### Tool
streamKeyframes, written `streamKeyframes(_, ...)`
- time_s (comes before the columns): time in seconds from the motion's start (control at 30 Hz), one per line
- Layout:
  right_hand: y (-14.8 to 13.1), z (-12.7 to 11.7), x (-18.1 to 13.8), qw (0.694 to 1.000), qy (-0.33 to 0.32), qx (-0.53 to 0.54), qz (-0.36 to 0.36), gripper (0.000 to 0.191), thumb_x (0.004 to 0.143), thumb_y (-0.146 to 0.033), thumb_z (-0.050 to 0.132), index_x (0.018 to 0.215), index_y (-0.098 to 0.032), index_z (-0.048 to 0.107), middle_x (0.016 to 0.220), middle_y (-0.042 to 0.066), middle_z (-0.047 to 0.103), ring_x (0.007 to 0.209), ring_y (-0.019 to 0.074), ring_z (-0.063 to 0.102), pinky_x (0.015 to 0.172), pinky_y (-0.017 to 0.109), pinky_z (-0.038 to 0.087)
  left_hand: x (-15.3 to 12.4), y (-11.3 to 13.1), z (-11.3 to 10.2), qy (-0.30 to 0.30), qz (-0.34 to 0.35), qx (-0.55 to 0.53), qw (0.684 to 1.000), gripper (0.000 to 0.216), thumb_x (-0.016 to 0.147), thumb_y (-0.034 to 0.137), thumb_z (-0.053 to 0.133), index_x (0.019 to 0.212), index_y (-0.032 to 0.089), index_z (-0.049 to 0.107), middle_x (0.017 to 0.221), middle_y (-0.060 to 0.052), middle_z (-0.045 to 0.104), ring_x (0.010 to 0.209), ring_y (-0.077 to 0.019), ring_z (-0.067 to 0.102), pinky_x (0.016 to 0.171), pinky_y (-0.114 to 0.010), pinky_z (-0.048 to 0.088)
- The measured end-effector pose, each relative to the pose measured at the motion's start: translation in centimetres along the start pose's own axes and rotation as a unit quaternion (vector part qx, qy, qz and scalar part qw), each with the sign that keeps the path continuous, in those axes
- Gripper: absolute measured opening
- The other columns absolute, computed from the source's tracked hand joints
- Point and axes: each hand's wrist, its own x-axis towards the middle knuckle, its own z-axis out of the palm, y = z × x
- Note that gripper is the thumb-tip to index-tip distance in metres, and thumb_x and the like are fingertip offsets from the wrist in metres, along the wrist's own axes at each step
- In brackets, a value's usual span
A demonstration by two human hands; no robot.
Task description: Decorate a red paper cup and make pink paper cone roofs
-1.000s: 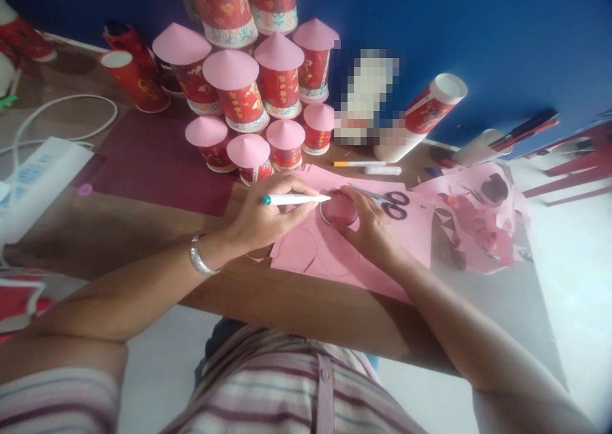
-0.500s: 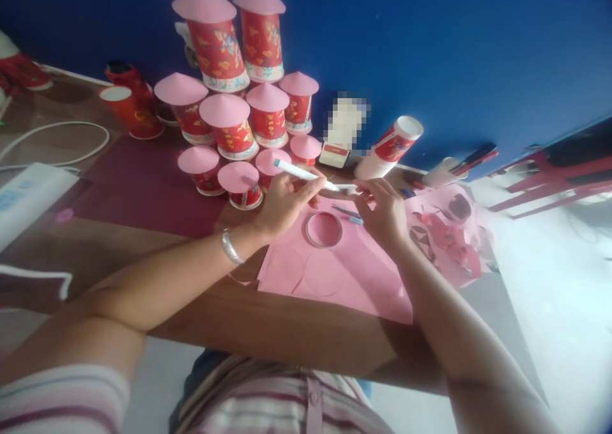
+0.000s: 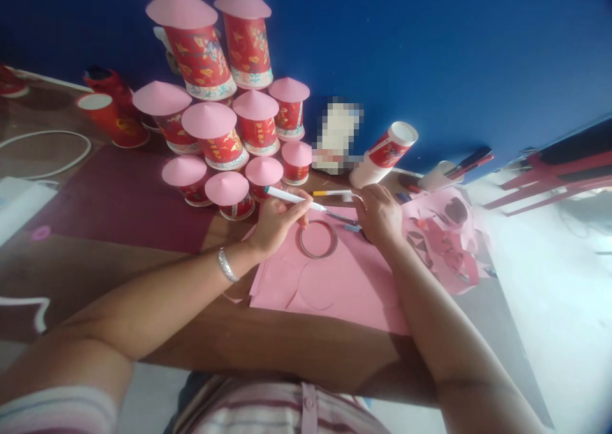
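My left hand (image 3: 280,222) is closed around a white marker (image 3: 291,195) with a teal end, its other end pointing right. My right hand (image 3: 381,212) has curled fingers, and what they hold, if anything, is hidden. Beside its fingertips are a white pen with a yellow end (image 3: 327,193) and a small white piece (image 3: 346,198). Just below lies a slim tool with a grey-blue part (image 3: 352,227), perhaps scissors. Under both hands, pink paper sheets (image 3: 356,294) carry drawn circle outlines and a round ring (image 3: 318,239).
Several red paper cups with pink cone tops (image 3: 209,120) stand stacked at the back left. A stack of paper cups (image 3: 384,153) leans near the blue wall. Pink scraps (image 3: 447,243) lie right, beside a pen cup (image 3: 440,174). A maroon sheet (image 3: 129,198) lies left.
My left hand and the marker have moved slightly left and down. My right hand has drawn a little apart from the marker's tip. The yellow-ended pen now shows between them.
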Motion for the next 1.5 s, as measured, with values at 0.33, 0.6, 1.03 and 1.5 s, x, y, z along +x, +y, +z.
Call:
streamKeyframes(0.33, -0.7, -2.9, -3.3, 0.976, -0.178, -0.059, -0.114, 0.022, 0.095, -0.017, 0.054, 0.088, -0.02, 0.075, 0.082, 0.007, 0.07, 0.065, 0.0178, 0.062, 0.052, 0.031, 0.034, -0.1, 0.3, 0.1, -0.008, -0.004, -0.001, 1.0, 0.026, 0.087, 0.042, 0.076, 0.091, 0.018, 0.067, 0.058, 0.003, 0.061, 0.053, -0.0098, 0.057, 0.052, -0.023, 0.046)
streamKeyframes(0.6, -1.3, -2.7, -3.8, 0.98, -0.159, -0.062, -0.106, 0.025, 0.083, -0.009, 0.05, 0.091, -0.019, 0.071, 0.08, 0.01, 0.071, 0.062, 0.0201, 0.061, 0.051, 0.033, 0.041, 0.0, -0.4, -0.5, -0.021, -0.037, -0.051, 0.998, 0.028, 0.085, 0.041, 0.078, 0.096, 0.017, 0.07, 0.064, 0.002, 0.065, 0.056, -0.0109, 0.06, 0.051, -0.024, 0.049)
streamKeyframes(1.03, -3.6, -2.0, -2.7, 0.709, -0.071, 0.643, 0.283, 0.027, 0.073, -0.037, 0.086, 0.092, -0.022, 0.074, 0.092, 0.005, 0.082, 0.094, 0.0249, 0.08, 0.08, 0.038, 0.065, 0.0, -0.7, -0.6, -0.041, -0.058, -0.099, 0.993, 0.027, 0.08, 0.033, 0.085, 0.099, 0.017, 0.075, 0.073, -0.001, 0.071, 0.062, -0.0106, 0.064, 0.051, -0.021, 0.049)
streamKeyframes(1.5, -4.7, -2.3, -3.2, 0.666, -0.064, 0.678, 0.305, 0.031, 0.065, -0.038, 0.095, 0.086, -0.022, 0.078, 0.072, 0.0, 0.079, 0.069, 0.0189, 0.077, 0.077, 0.037, 0.064, -0.3, -0.4, -0.5, -0.066, -0.021, -0.023, 0.997, 0.026, 0.081, 0.034, 0.084, 0.099, 0.017, 0.077, 0.075, -0.001, 0.071, 0.064, -0.009, 0.062, 0.058, -0.021, 0.052)
